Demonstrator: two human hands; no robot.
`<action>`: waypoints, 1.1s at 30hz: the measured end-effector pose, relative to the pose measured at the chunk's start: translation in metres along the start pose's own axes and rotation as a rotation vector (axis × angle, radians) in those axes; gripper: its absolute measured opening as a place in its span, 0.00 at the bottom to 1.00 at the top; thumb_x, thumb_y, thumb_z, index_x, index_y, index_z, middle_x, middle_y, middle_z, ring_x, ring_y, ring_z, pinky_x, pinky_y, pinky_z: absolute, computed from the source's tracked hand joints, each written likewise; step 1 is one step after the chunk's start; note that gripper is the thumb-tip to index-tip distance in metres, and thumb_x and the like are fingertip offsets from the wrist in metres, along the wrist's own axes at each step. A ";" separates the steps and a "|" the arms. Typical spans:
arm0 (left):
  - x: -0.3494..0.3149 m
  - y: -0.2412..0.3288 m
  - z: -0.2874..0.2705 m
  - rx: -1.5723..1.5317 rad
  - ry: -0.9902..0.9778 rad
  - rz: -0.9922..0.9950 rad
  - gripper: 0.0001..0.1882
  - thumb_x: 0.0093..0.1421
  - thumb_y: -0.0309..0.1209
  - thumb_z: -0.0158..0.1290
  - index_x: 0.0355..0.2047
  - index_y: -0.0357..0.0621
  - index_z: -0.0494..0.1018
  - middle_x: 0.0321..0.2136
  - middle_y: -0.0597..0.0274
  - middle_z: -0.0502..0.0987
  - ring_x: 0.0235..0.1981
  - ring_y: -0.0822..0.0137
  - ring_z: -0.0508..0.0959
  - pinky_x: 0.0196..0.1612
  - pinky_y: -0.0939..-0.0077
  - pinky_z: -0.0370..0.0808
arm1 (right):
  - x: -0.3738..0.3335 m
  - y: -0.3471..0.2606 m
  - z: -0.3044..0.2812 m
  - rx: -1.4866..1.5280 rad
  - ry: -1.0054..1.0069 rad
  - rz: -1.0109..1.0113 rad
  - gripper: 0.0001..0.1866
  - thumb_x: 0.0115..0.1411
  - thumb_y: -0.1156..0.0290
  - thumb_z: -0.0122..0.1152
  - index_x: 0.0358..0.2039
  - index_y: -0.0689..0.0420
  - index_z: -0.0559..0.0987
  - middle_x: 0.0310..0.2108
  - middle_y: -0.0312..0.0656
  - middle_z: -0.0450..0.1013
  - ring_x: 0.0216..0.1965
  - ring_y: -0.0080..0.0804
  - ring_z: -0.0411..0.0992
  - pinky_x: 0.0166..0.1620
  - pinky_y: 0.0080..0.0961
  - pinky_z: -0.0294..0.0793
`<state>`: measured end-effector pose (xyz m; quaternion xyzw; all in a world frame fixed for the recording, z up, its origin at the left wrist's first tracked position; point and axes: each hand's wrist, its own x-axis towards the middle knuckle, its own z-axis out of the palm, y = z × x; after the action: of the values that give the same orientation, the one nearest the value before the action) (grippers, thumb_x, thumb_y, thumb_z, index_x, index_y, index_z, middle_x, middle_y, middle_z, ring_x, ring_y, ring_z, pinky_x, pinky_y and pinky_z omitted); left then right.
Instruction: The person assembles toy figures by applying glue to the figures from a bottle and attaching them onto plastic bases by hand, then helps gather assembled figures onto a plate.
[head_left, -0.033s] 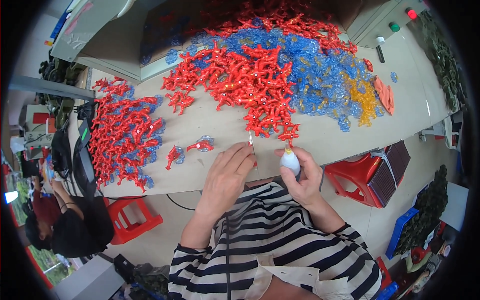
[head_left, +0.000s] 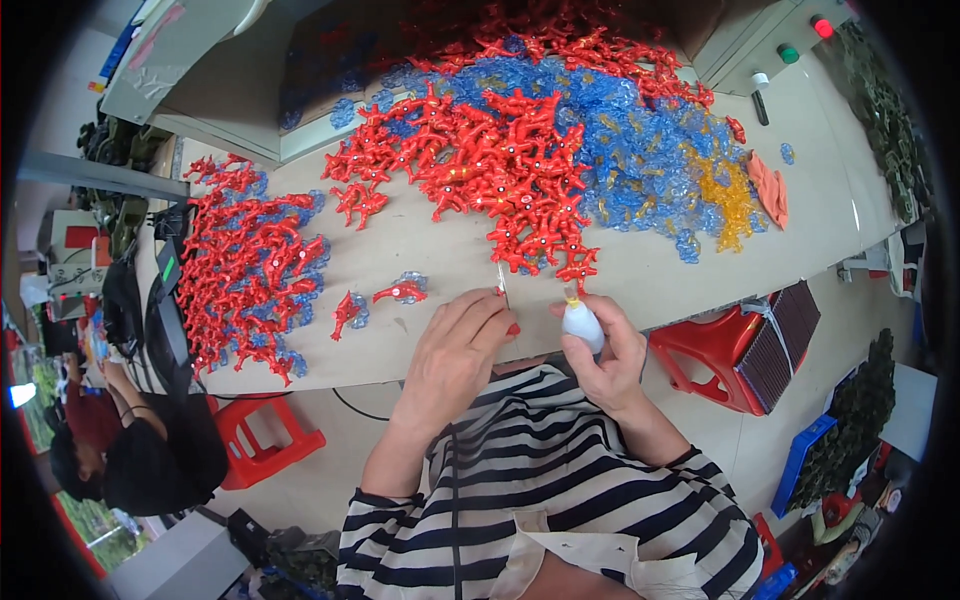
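Observation:
My left hand (head_left: 452,350) is curled at the table's near edge, its fingers closed around a small red plastic figure (head_left: 513,329). Most of that figure is hidden; only a bit of red pokes out by the fingertips. A white squeeze bottle (head_left: 581,326) with a yellowish tip is gripped in my right hand (head_left: 617,358), tip pointing away from me. Just beyond the tip, one red figure (head_left: 577,269) lies at the near end of a large heap of red figures (head_left: 510,160). Two red figures with clear blue parts (head_left: 402,290) lie left of my left hand.
Rows of red figures on blue parts (head_left: 250,270) cover the table's left. Clear blue pieces (head_left: 640,140) and yellow pieces (head_left: 730,200) are heaped at right, beside an orange cloth-like item (head_left: 768,190). Red stools (head_left: 705,360) stand below; another person (head_left: 150,440) sits at left.
The squeeze bottle has shifted very slightly toward me. A little more of the red piece shows at my left fingertips.

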<state>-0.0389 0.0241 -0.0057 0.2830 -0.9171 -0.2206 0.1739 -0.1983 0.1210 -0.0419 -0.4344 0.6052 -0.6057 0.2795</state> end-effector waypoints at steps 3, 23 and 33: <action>-0.003 -0.002 0.012 -0.199 0.093 -0.044 0.10 0.50 0.22 0.53 0.35 0.37 0.71 0.38 0.53 0.70 0.43 0.57 0.72 0.42 0.69 0.71 | 0.001 -0.001 -0.010 -0.097 -0.066 -0.104 0.17 0.48 0.78 0.60 0.41 0.65 0.72 0.31 0.46 0.71 0.30 0.34 0.71 0.34 0.23 0.70; -0.045 0.022 0.018 -2.206 0.055 -0.784 0.17 0.65 0.40 0.39 0.47 0.43 0.64 0.35 0.63 0.68 0.24 0.72 0.67 0.23 0.83 0.62 | -0.006 -0.028 -0.033 -0.129 -0.172 -0.106 0.19 0.43 0.70 0.68 0.34 0.66 0.77 0.25 0.43 0.73 0.24 0.25 0.71 0.27 0.18 0.68; -0.044 0.023 0.023 -2.157 0.110 -0.820 0.17 0.65 0.40 0.40 0.48 0.44 0.63 0.34 0.62 0.69 0.22 0.73 0.66 0.22 0.84 0.61 | -0.002 -0.030 -0.028 -0.118 -0.206 -0.265 0.22 0.36 0.75 0.73 0.35 0.65 0.78 0.16 0.42 0.70 0.16 0.27 0.67 0.19 0.19 0.63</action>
<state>-0.0249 0.0741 -0.0219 0.2732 -0.0821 -0.9166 0.2802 -0.2154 0.1398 -0.0099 -0.5857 0.5455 -0.5529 0.2318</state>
